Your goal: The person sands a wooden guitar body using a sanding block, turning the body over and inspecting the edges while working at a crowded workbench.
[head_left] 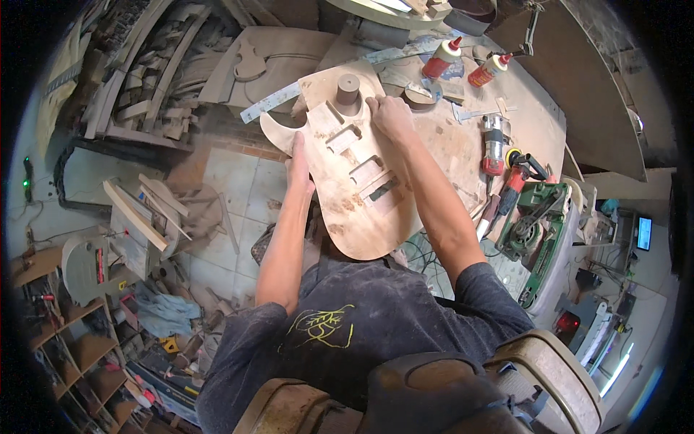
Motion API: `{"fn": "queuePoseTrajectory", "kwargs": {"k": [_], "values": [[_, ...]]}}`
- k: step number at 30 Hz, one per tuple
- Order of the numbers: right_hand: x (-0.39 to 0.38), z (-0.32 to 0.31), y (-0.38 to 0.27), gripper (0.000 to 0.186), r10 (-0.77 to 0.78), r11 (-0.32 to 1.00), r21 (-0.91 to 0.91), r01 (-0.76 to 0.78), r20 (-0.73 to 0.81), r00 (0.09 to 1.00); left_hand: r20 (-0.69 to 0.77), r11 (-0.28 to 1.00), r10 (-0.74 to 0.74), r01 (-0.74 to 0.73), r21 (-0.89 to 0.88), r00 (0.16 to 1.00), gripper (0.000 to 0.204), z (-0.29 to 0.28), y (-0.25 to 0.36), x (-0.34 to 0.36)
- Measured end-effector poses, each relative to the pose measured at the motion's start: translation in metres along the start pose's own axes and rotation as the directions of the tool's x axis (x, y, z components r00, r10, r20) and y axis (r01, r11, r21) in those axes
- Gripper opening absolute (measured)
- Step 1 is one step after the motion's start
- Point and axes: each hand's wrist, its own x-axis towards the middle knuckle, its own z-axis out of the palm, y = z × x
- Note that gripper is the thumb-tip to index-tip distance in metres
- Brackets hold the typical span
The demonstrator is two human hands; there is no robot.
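Note:
A pale wooden electric-guitar body (365, 228) with several routed cavities lies in front of me, its rounded end toward my chest. At its far end, a brown upright cylinder (348, 88), like a sanding drum, stands at the cutaway between the horns. My left hand (298, 165) is closed on the body's left edge, just below the left horn. Up by the right horn, my right hand (392, 117) grips the opposite edge with bent fingers. The undersides of both hands' grips are hidden by the wood.
On the bench (452, 152) to the right are two glue bottles (442, 59), a caliper (481, 112), a red-and-grey power tool (493, 145) and an angle polisher (515, 181). A green machine (538, 224) stands nearer. Wood offcuts (170, 87) fill the far left; a wooden stool (148, 217) sits below.

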Motion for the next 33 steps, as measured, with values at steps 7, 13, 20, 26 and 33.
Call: {"fn": "queuePoseTrajectory", "kwargs": {"k": [7, 13, 20, 26, 33], "values": [[-0.008, -0.003, 0.006, 0.045, -0.029, 1.0, 0.007, 0.029, 0.013, 1.0, -0.071, 0.998, 0.055, -0.055, 0.0, 0.996, 0.064, 0.015, -0.007, -0.022], [-0.017, -0.008, 0.012, 0.044, -0.06, 0.998, 0.004, 0.06, 0.047, 0.997, -0.116, 0.994, 0.096, -0.101, -0.036, 0.989, 0.065, 0.027, -0.018, -0.046], [-0.033, -0.008, -0.003, 0.038, -0.181, 0.983, 0.051, 0.176, 0.141, 0.973, -0.158, 0.966, 0.164, -0.191, -0.176, 0.974, 0.067, 0.006, -0.039, -0.076], [-0.072, -0.045, -0.012, 0.042, -0.077, 0.923, 0.384, 0.041, 0.079, 0.994, -0.304, 0.849, 0.524, -0.457, 0.266, 0.796, 0.064, 0.053, -0.034, -0.145], [-0.123, -0.098, 0.045, 0.042, 0.053, 0.709, 0.701, 0.071, -0.154, 0.987, 0.086, 0.595, 0.658, -0.586, 0.55, 0.748, 0.046, 0.13, -0.033, -0.212]]}}
